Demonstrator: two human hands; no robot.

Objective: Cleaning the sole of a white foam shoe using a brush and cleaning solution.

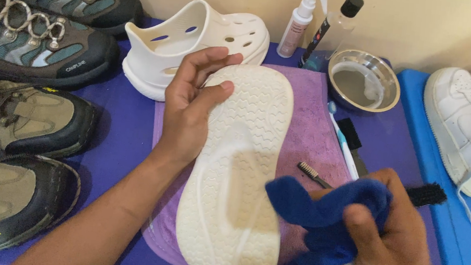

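Head view. Left hand [192, 108] lies flat on the upturned white clog [237, 173], its fingers [210, 64] spread over the toe end and thumb pressed on the sole, pinning it down. The clog rests sole-up on a purple towel [319, 135] spread over the tabletop [124, 122], near its front edge. Right hand [394, 243] is closed around a bunched blue cloth [325, 216], fingers curled tight into it; the cloth touches the clog's heel-side edge on the right.

Judgement on the wiping in hand: it goes best with the left palm kept firm so the clog does not slide on the towel, and with the cloth worked along the wavy tread grooves rather than across them, heel to toe, the left fingers shifted off each patch in turn.

Edges and room. A small black brush [425, 194] lies just behind the right hand, and a thin brush [309, 171] sits on the towel beside the cloth; a wide sweep to the right could knock either. The second white clog [198, 42] stands upright just beyond the left fingertips. A steel bowl [364, 81] holding liquid, a spray bottle [301, 20] and a clear bottle [335, 27] stand at the back. Hiking boots [24, 112] crowd the left side, white sneakers [469, 126] the right on a blue mat [442, 198]. Open room is mostly the towel strip beside the clog.
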